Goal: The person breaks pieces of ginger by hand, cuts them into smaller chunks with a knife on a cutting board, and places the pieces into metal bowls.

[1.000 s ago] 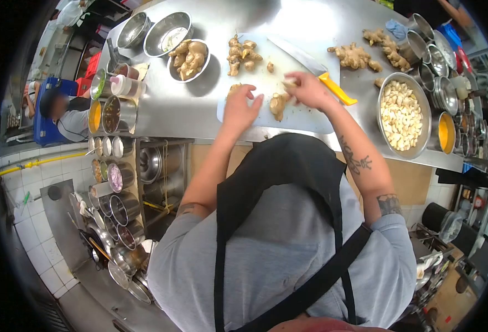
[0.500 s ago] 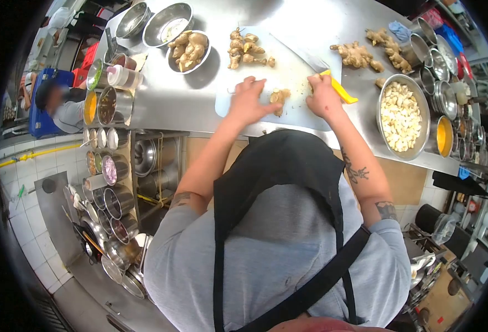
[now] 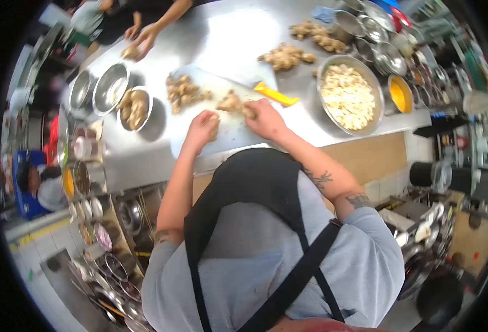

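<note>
My left hand (image 3: 201,131) is closed round a small piece of ginger (image 3: 214,128) over the near side of the pale cutting board (image 3: 183,145). In my right hand (image 3: 266,120), the fingers grip another ginger piece (image 3: 248,112). Just beyond, between the hands, lies a loose ginger chunk (image 3: 230,102). A knife with a yellow handle (image 3: 276,94) rests on the board past my right hand, its blade pointing away to the left. Several knobbly ginger roots (image 3: 182,93) sit at the board's left side.
At right stands a large bowl (image 3: 377,99) of pale chopped pieces. Unpeeled ginger (image 3: 286,57) lies beyond the board. Left are a small bowl of ginger (image 3: 150,105) and a steel bowl (image 3: 111,91). Across the table, another person's hand (image 3: 144,41) holds something brownish.
The view has turned and shifted. My hands, spread over the board before, are now closed on ginger pieces, the right one away from the knife handle. Another person's hands have appeared across the table.
</note>
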A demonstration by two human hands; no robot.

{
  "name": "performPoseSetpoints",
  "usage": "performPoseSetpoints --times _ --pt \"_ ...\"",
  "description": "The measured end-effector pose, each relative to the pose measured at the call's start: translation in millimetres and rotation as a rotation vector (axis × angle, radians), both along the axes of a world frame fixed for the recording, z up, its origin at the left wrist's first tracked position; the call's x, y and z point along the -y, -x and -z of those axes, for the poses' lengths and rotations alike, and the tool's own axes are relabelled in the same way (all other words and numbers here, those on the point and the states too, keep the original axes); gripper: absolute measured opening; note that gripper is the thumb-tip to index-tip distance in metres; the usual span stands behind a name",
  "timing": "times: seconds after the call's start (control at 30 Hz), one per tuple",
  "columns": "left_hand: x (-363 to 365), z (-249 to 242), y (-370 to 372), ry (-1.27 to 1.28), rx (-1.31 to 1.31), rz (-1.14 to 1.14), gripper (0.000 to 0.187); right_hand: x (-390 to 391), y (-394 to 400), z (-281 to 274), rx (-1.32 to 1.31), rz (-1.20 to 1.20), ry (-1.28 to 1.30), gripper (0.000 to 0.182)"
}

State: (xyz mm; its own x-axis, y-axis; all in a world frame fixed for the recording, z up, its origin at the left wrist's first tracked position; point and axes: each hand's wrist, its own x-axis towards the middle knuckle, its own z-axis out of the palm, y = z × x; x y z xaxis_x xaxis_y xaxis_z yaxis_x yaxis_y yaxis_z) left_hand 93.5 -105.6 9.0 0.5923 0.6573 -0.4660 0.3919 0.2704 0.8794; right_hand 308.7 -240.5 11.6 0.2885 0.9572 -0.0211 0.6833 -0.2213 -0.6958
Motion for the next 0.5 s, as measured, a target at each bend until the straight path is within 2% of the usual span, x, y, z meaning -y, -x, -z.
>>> performPoseSetpoints --times 0.1,0.13,0.23,0.27,0.37,0.4,0.5 --pt "6 -9 -8 -0.033 -0.095 -0.042 0.024 3 -7 -21 0.089 0.016 0.243 0.056" --pt "5 -10 -12 -0.113 -0.173 -0.006 0.035 -3 -3 -22 0.115 0.003 0.332 0.057" --pt "-1 -19 -24 -0.723 -0.305 0.088 0.05 0 -13 -2 -0.032 -0.08 0.002 0.057" --pt "-7 -24 -31 -0.662 -0.297 0.08 0.068 -1 -14 4 -0.081 -0.072 -0.058 0.058" --pt "-23 -8 -52 -0.852 -0.307 0.185 0.079 -8 -15 25 -0.237 -0.1 -0.159 0.056" --pt "-27 0 -58 -0.836 -0.403 0.31 0.093 -7 -18 22 -0.246 -0.125 -0.145 0.056" --pt "-5 -1 -81 -0.889 -0.519 0.412 0.097 3 -34 6 -0.204 -0.211 -0.168 0.05"
